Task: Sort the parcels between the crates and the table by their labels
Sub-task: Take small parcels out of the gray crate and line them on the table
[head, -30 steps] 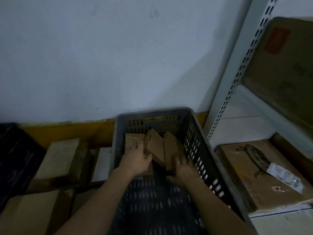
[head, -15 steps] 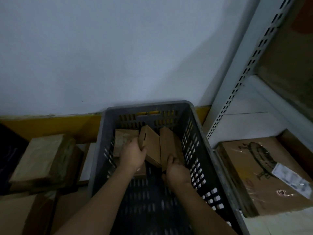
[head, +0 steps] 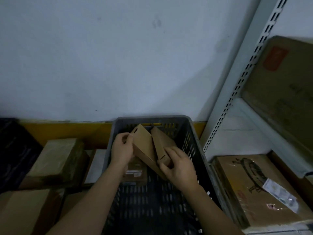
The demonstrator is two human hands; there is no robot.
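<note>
Now two flat brown cardboard parcels are held raised on edge inside the grey perforated plastic crate (head: 199, 150), where half a second ago they leaned low against its far wall. The left parcel (head: 144, 146) is gripped at its upper left edge by the left hand (head: 122, 150), fingers curled round the edge. The right parcel (head: 161, 143) is pinched at its near end by the right hand (head: 177, 165), thumb and fingers closed on the cardboard. The two parcels touch along their facing sides and tilt away from the camera.

With the pair lifted, a third brown parcel with a white printed label (head: 134, 173) is uncovered, lying flat on the crate floor just below the left wrist. Its label text is too small to be read.

A judgement follows: the lift is under way, and the labels of the held parcels are not yet turned into view, so sorting cannot be decided at this point.

Outside the crate, several tan cardboard boxes (head: 57, 158) are stacked to the left. To the right, a white slotted metal shelf upright (head: 237, 92) is seen, with a large taped brown carton (head: 250, 189) beside it.
</note>
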